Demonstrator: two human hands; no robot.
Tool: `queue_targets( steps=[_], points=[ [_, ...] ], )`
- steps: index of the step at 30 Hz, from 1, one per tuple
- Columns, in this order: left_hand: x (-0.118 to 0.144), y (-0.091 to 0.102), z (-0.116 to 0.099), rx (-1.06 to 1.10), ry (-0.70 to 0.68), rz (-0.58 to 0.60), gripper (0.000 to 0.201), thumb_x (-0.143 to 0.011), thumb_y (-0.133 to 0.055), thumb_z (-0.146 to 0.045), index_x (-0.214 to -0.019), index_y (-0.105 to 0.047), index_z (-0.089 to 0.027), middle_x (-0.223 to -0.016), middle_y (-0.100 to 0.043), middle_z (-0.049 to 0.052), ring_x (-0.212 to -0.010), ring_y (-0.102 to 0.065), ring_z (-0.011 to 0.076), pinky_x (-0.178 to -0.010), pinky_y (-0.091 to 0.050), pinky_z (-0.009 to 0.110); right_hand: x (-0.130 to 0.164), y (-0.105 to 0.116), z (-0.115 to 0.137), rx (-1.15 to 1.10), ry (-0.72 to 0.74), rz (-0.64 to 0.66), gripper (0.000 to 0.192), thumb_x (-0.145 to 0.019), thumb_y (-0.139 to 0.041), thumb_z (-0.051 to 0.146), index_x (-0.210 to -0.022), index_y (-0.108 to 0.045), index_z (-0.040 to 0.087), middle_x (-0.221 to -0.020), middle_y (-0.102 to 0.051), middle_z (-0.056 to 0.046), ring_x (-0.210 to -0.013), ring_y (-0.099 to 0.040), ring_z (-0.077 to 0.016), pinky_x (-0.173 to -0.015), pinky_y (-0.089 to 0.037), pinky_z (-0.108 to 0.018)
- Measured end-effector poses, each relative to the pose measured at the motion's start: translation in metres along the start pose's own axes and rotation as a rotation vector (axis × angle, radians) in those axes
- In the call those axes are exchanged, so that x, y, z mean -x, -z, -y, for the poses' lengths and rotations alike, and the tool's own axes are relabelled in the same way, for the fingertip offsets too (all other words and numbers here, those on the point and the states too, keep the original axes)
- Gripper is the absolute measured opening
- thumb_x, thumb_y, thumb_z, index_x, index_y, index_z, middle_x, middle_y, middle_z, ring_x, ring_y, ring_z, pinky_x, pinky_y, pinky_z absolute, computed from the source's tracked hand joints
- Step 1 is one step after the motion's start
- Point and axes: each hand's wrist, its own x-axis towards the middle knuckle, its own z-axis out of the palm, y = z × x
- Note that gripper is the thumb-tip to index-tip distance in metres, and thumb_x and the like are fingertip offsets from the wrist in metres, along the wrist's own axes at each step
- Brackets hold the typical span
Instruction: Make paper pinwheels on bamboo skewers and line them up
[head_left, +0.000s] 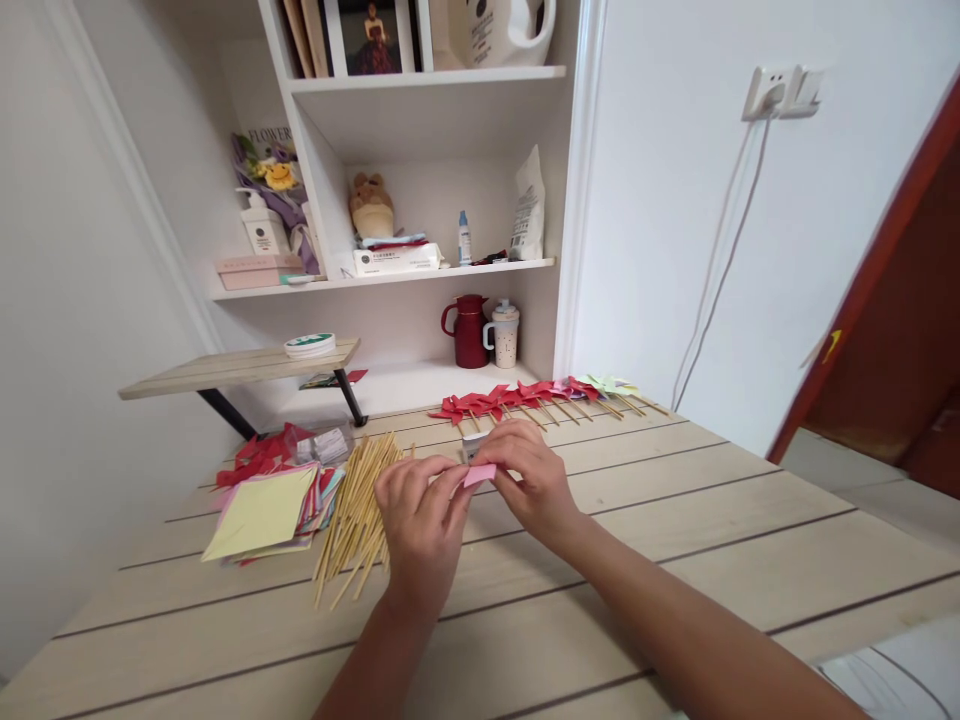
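A small piece of pink paper point(480, 475) is pinched between my two hands above the middle of the table. My left hand point(424, 510) has its fingers closed on the paper's left side. On the other side, my right hand point(529, 475) grips it with thumb and fingers. Part of the paper is hidden by the fingers, so its full shape cannot be made out. Just behind my hands stands a small pale container point(472, 446), mostly covered. Thin wooden sticks point(358, 510) lie in a loose pile left of my left hand.
Paper squares point(262, 512), yellow on top, are stacked at the left beside a clear plastic box point(322, 443). Red paper pinwheels point(499, 400) on sticks line the back edge, with pale green ones point(604, 384) at the right. A small raised shelf point(240, 370) stands back left.
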Motion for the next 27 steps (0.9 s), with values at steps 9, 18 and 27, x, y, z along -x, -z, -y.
queue_targets(
  steps=[9, 18, 27],
  points=[
    [0.006, -0.001, 0.008, 0.001, 0.106, -0.019, 0.028, -0.091, -0.066, -0.029, -0.118, -0.065, -0.021, -0.100, -0.069, 0.007, -0.097, -0.064, 0.0223, -0.093, -0.044, 0.042, 0.006, -0.003, -0.008, -0.132, -0.417, 0.002, 0.006, -0.087, -0.069, 0.023, -0.089, -0.074, 0.021, -0.082, -0.068, -0.003, -0.072, -0.061, -0.0163, -0.065, -0.050, -0.028],
    [0.005, -0.002, 0.005, -0.018, 0.121, -0.012, 0.024, -0.089, -0.068, -0.024, -0.114, -0.066, -0.022, -0.102, -0.065, 0.007, -0.096, -0.062, 0.0219, -0.090, -0.045, 0.041, 0.001, 0.003, -0.003, 0.011, -0.058, 0.029, 0.016, -0.092, -0.058, 0.012, -0.087, -0.069, 0.024, -0.080, -0.070, -0.003, -0.085, -0.063, -0.0210, -0.083, -0.049, -0.041],
    [0.000, 0.005, -0.006, 0.013, 0.018, -0.064, 0.017, -0.085, -0.068, -0.009, -0.094, -0.067, -0.024, -0.090, -0.066, 0.003, -0.087, -0.062, 0.0186, -0.092, -0.045, 0.042, 0.001, 0.006, 0.003, 0.054, 0.156, 0.012, 0.021, -0.092, -0.058, 0.010, -0.098, -0.068, 0.027, -0.083, -0.074, -0.001, -0.086, -0.065, -0.0212, -0.086, -0.048, -0.044]
  ],
)
